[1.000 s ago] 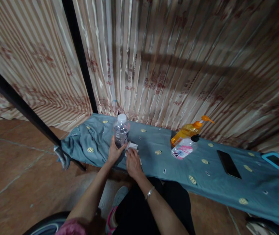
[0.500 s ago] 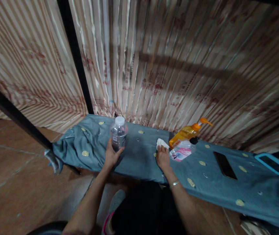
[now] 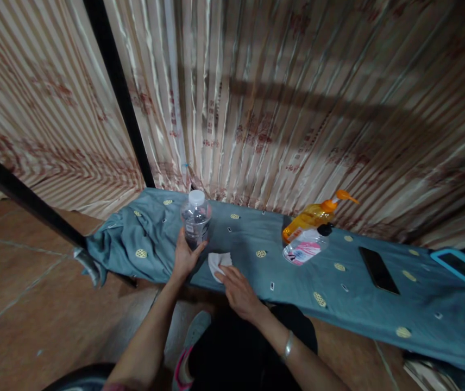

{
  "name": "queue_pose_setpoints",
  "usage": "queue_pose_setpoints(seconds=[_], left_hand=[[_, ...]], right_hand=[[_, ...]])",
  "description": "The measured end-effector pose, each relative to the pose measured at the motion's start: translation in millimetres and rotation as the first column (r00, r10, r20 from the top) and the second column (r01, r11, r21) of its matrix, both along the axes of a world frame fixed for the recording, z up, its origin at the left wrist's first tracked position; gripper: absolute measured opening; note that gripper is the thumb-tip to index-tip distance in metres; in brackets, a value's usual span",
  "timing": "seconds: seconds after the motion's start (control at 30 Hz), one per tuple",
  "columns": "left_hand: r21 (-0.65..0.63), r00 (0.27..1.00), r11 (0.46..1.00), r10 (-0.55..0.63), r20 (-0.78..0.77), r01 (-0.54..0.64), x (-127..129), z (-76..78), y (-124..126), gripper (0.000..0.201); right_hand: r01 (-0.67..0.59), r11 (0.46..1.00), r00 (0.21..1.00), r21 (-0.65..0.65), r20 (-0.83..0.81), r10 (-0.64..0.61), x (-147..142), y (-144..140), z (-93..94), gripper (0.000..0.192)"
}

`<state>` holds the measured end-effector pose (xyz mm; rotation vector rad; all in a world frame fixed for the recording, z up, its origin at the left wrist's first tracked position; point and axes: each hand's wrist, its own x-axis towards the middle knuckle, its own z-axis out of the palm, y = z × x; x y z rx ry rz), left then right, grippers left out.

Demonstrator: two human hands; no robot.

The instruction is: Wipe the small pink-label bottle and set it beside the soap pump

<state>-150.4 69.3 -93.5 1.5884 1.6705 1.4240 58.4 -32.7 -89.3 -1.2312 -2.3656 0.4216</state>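
My left hand point(image 3: 187, 255) is wrapped round the lower part of a clear plastic bottle point(image 3: 196, 220) with a white cap, held upright at the left of the cloth-covered bench. In my right hand point(image 3: 238, 290) a white tissue point(image 3: 217, 264) is pinched between thumb and fingers, just right of the bottle and apart from it. Further right stand an orange pump bottle point(image 3: 308, 220) and, in front of it, a clear bottle with a pink label point(image 3: 306, 247) and black cap. Neither hand touches these two.
A blue-green patterned cloth point(image 3: 293, 288) covers the narrow bench. A black phone point(image 3: 379, 270) and a blue-framed device point(image 3: 464, 267) lie to the right. Behind hangs a striped curtain point(image 3: 257, 108). Dark metal posts point(image 3: 120, 92) rise at the left.
My right hand has moved left with the tissue, from beside the pink-labelled bottle to near the bottle in my left hand. My left hand keeps its hold, almost unmoved.
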Motion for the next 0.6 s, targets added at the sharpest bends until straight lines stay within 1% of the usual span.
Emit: queue_pose_setpoints(seconds=[0.1, 0.17, 0.23, 0.27, 0.33, 0.43, 0.53, 0.6], left_hand=[[-0.013, 1.0, 1.0, -0.011, 0.008, 0.011, -0.5, 2.5, -0.2, 0.086], [-0.02, 1.0, 1.0, -0.017, 0.009, 0.017, -0.6, 4.1, -0.3, 0.087], [-0.024, 1.0, 1.0, -0.019, 0.001, 0.019, -0.5, 5.6, -0.3, 0.087], [-0.022, 1.0, 1.0, -0.019, -0.005, 0.019, -0.4, 6.2, -0.2, 0.087], [-0.008, 1.0, 1.0, -0.018, -0.012, 0.018, -0.1, 6.7, 0.2, 0.085], [0.018, 1.0, 1.0, -0.009, -0.02, 0.009, 0.5, 6.3, 0.8, 0.082], [0.024, 1.0, 1.0, 0.004, -0.025, -0.004, 1.2, 5.2, 1.3, 0.082], [0.027, 1.0, 1.0, 0.002, -0.027, -0.001, 1.3, 4.6, 1.5, 0.082]], right_hand=[[0.125, 0.991, 0.991, -0.05, -0.036, -0.127, 59.7, -12.8, -0.9, 0.055], [0.226, 0.971, 0.97, -0.083, -0.075, -0.232, 94.2, -17.4, -0.9, 0.047], [0.294, 0.947, 0.942, -0.132, -0.125, -0.31, 116.6, -21.1, 0.8, 0.037], [0.311, 0.936, 0.929, -0.161, -0.156, -0.336, 122.3, -22.4, 2.7, 0.033], [0.324, 0.919, 0.899, -0.225, -0.231, -0.373, 123.8, -22.0, 9.5, 0.03], [0.295, 0.893, 0.83, -0.34, -0.373, -0.416, 108.6, -10.2, 25.4, 0.041], [0.214, 0.858, 0.729, -0.467, -0.508, -0.458, 88.9, 15.0, 38.7, 0.05], [0.193, 0.84, 0.663, -0.506, -0.564, -0.492, 81.1, 34.9, 39.0, 0.051]])
